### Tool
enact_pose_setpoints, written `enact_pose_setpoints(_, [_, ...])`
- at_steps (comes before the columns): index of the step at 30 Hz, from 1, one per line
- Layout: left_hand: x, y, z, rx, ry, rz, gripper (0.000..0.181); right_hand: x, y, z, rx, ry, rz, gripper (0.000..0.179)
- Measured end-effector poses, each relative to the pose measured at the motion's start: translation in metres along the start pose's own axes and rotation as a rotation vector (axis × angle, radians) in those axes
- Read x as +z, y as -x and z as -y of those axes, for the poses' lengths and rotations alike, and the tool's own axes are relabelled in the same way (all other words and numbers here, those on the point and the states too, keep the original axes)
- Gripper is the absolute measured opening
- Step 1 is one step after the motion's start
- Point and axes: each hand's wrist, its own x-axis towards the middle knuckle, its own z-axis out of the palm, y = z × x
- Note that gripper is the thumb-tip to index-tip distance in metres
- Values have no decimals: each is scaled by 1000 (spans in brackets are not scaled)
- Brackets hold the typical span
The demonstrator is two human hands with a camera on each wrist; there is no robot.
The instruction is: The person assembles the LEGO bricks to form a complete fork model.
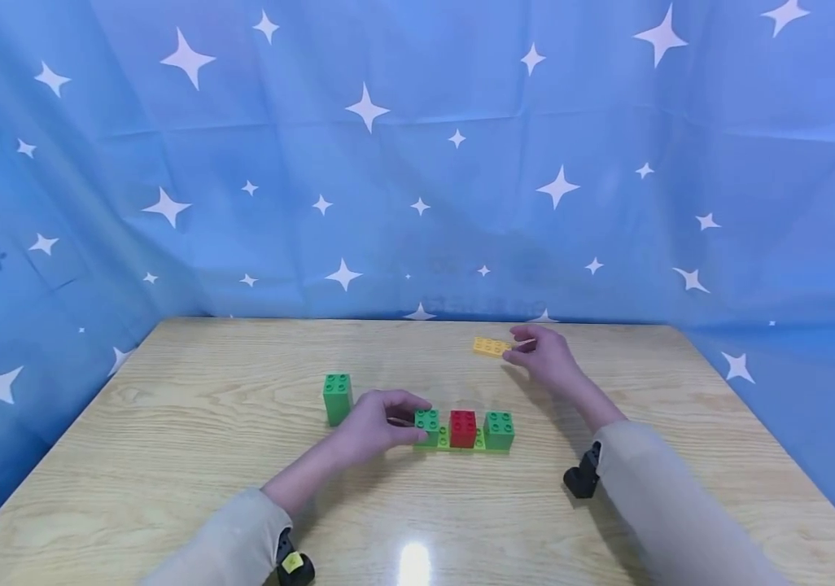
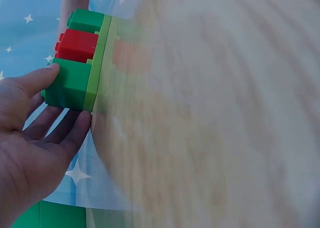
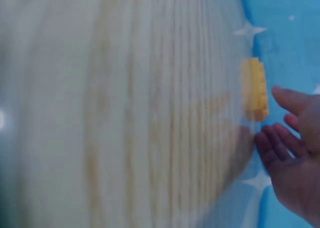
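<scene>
My left hand (image 1: 377, 427) holds the green brick (image 1: 426, 423) at the left end of a row, thumb on one side and fingers on the other. That brick, a red brick (image 1: 463, 429) and another green brick (image 1: 498, 431) stand spaced along a light green base (image 2: 95, 82). Toward the back of the table, my right hand (image 1: 545, 356) reaches to the right end of a flat yellow brick (image 1: 488, 347). In the right wrist view, a small gap separates its parted thumb and fingers from the yellow brick (image 3: 255, 90).
A tall green stack (image 1: 338, 399) stands left of the row, just behind the left hand. The wooden table (image 1: 168, 456) ends at a blue curtain (image 1: 417, 163) with white stars, at the back and sides.
</scene>
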Motion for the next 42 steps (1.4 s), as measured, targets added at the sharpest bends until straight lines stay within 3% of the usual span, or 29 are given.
enact_pose_setpoints(12, [2,0,-2,-18,69,-7,45,10,-15,-8,16,55,26,37])
enact_pose_setpoints(22, [2,0,-1,-4,41,-17,39,16,-2,3,-50,52,121,32])
enact_pose_setpoints(29, [4,-1,1,-6,27,-11,38,26,12,17,-40,8,208,30])
enact_pose_setpoints(42, [4,1,-1,3,15,-12,38,33,26,30,-106,-37,305,28])
